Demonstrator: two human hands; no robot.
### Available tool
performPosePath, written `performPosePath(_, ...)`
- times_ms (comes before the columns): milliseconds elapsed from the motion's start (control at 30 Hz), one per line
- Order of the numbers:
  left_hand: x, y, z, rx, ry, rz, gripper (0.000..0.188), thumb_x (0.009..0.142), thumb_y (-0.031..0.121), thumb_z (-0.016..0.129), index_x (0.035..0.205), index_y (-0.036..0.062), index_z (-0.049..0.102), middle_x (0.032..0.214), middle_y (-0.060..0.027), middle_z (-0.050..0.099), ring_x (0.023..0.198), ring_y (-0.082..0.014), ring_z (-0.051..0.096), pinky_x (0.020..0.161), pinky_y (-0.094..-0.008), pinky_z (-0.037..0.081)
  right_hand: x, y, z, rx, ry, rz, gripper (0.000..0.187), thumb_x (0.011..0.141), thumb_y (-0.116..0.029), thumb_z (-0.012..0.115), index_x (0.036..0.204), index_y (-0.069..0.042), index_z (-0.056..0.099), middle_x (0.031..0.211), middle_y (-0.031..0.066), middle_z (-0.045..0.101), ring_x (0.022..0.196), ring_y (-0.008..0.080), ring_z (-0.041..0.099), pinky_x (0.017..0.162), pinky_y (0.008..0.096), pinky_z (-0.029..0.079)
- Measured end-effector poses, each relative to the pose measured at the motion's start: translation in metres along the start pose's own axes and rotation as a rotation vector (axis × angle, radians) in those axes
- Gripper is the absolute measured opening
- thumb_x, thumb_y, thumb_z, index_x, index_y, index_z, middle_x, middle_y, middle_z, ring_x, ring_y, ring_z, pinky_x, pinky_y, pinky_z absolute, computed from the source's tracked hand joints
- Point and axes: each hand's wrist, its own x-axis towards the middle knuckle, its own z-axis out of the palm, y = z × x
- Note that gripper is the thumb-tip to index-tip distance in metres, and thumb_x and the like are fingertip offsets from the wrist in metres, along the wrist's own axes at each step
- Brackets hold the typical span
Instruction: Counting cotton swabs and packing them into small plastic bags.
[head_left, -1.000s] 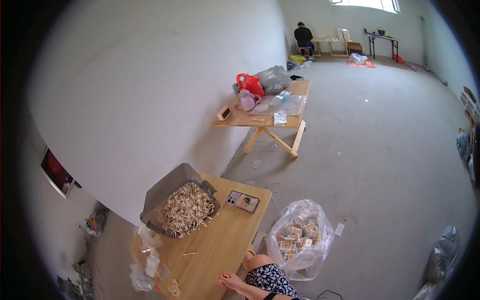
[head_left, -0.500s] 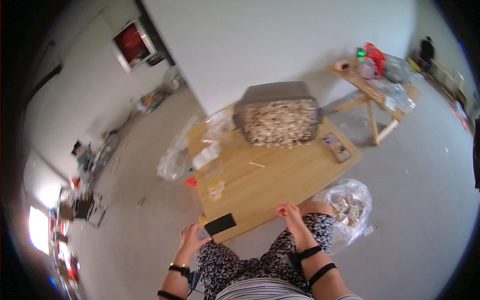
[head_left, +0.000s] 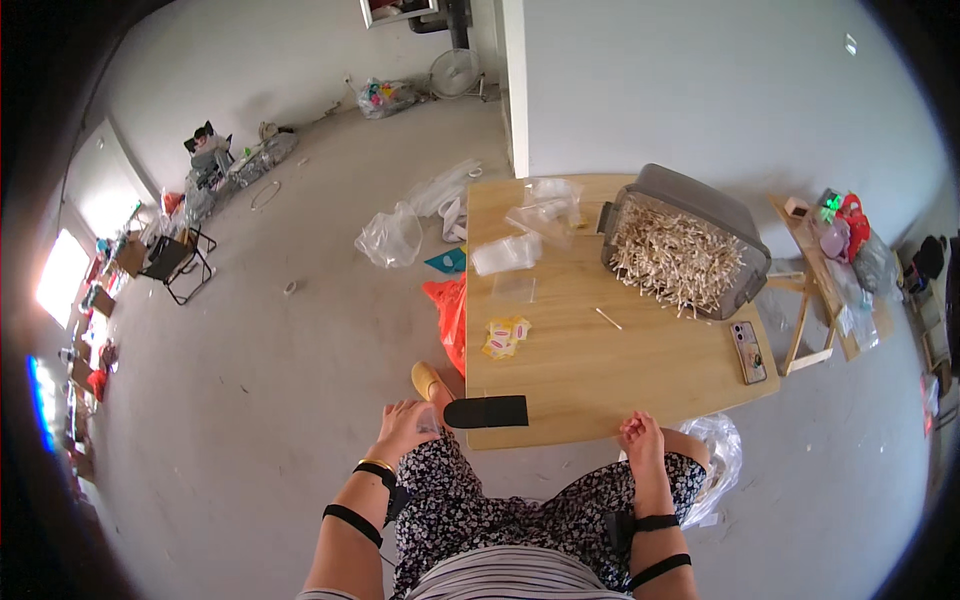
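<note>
Beside the table's near left corner, my left hand [head_left: 400, 430] is closed on a small clear plastic bag [head_left: 429, 420]. A black flat strip with one rounded end [head_left: 487, 411] lies just right of it and sticks out past the table's left edge. My right hand [head_left: 642, 435] is at the near edge on the right, palm partly up, its fingers curled; whatever they hold, if anything, is too small to make out. A grey plastic bin [head_left: 690, 195] rests tipped on its side, with many cotton swabs [head_left: 675, 260] spilling towards me. A single cotton swab [head_left: 608, 318] lies mid-table.
Yellow-and-white paper slips [head_left: 505, 337] and clear plastic bags [head_left: 507, 254] lie on the table's [head_left: 570, 375] left side. A phone [head_left: 747, 352] is at the right. An orange-red bag [head_left: 450, 318] hangs left; a clear sack [head_left: 715, 460] stands beside my right leg. A wooden side table [head_left: 815, 270] stands beyond.
My view has turned, so the table and bin sit further right and straighter in the picture. Both hands keep nearly the same pose; my left hand still holds the clear bag.
</note>
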Motion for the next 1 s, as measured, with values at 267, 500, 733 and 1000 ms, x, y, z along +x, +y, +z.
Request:
performPosePath(267, 0.015, 0.019, -0.009, -0.169, 0.019, 0.183, 0.068, 0.068, 0.038, 0.085, 0.129, 0.0173, 0.061, 0.121, -0.0078, 0.062, 0.122, -0.0287, 0.054, 0.102, -0.0454, 0.036, 0.005, 0.002, -0.009, -0.002, 0.042, -0.029, 0.017, 0.096, -0.025, 0.062, 0.097, -0.008, 0.062, 0.083, 0.0028, 0.06, 0.077, 0.0178, 0.061, 0.079, 0.0325, 0.051)
performPosePath(500, 0.027, 0.04, -0.017, -0.134, -0.009, 0.261, 0.074, 0.068, 0.041, 0.086, 0.132, 0.0156, 0.058, 0.124, -0.0079, 0.061, 0.124, -0.0284, 0.053, 0.103, -0.0469, 0.037, 0.01, 0.012, -0.015, 0.024, 0.061, -0.044, 0.015, 0.097, -0.022, 0.062, 0.097, -0.007, 0.061, 0.086, 0.0039, 0.061, 0.078, 0.0188, 0.061, 0.079, 0.0332, 0.053)
performPosePath(733, 0.035, 0.061, -0.015, 0.011, 0.019, 0.347, 0.075, 0.073, 0.045, 0.081, 0.135, 0.0104, 0.056, 0.124, -0.0079, 0.055, 0.12, -0.0287, 0.05, 0.104, -0.0426, 0.037, 0.013, 0.015, -0.013, 0.058, 0.062, -0.054, 0.014, 0.097, -0.02, 0.062, 0.096, -0.006, 0.062, 0.082, 0.0035, 0.06, 0.078, 0.0177, 0.061, 0.074, 0.0317, 0.054)
performPosePath(1000, 0.043, 0.118, -0.009, 0.07, 0.153, 0.422, 0.079, 0.078, 0.045, 0.075, 0.138, 0.0019, 0.048, 0.131, -0.0107, 0.05, 0.125, -0.03, 0.046, 0.108, -0.0448, 0.035, 0.018, -0.007, -0.02, -0.031, 0.075, 0.086, 0.014, 0.096, -0.02, 0.063, 0.092, -0.007, 0.064, 0.08, 0.0041, 0.063, 0.075, 0.0156, 0.062, 0.07, 0.029, 0.052)
